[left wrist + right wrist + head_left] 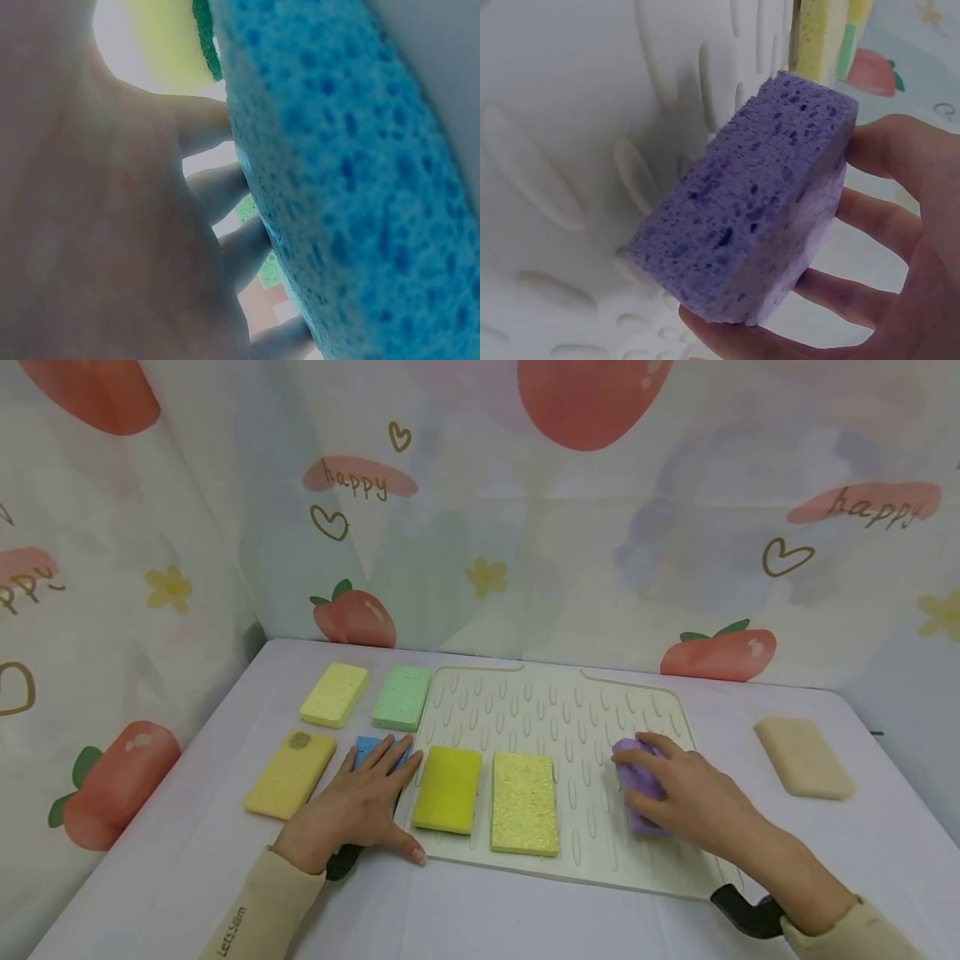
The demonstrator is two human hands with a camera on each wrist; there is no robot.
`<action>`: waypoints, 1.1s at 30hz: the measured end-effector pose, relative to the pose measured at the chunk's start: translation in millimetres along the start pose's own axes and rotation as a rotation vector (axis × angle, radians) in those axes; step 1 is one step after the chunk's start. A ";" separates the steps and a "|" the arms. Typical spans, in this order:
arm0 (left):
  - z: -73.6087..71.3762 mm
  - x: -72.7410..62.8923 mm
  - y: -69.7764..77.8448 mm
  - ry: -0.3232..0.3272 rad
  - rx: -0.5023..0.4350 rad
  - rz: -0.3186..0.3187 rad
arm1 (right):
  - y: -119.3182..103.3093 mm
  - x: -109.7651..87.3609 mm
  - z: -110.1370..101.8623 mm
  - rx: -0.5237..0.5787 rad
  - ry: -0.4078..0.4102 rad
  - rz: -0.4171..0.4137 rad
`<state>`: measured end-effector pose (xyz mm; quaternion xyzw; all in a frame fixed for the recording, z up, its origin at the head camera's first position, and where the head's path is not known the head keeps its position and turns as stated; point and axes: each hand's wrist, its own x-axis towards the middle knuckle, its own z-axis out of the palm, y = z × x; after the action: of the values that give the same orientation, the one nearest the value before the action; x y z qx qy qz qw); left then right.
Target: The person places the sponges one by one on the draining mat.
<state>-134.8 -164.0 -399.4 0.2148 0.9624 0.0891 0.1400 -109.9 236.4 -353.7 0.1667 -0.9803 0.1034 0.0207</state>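
My left hand (360, 806) lies with fingers spread straight over a blue sponge (367, 745), hiding most of it at the mat's left edge. In the left wrist view the fingertips touch the side of this pitted blue sponge (360, 172). My right hand (697, 789) grips a purple sponge (634, 789) over the right part of the cream ridged mat (600, 814). The right wrist view has the purple sponge (742, 202) tilted, with thumb and fingers around its edges. A bright yellow sponge (447, 791) and a speckled yellow sponge (524, 806) lie side by side on the mat.
Left of the mat lie a pale yellow sponge (334, 695), a green sponge (402, 698) and a tan-yellow sponge (289, 777) with a round mark. A beige sponge (805, 758) lies at the far right. Printed cloth (570, 552) hangs behind the white table (480, 914).
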 end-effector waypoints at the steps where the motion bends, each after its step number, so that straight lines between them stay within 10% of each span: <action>1: -0.1 0.1 -0.1 -0.001 0.000 -0.001 | -1.5 -0.4 0.4 0.011 -0.004 -0.005; 18: -1.5 -1.5 -1.0 0.001 0.003 0.009 | -25.2 -5.3 5.7 0.170 -0.181 -0.054; 33: -0.8 0.0 -0.3 -0.002 0.005 0.007 | -43.1 -2.0 14.1 0.018 -0.139 -0.053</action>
<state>-135.2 -164.4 -398.7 0.2189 0.9617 0.0871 0.1400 -93.8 194.4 -359.1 0.1996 -0.9737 0.0998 -0.0462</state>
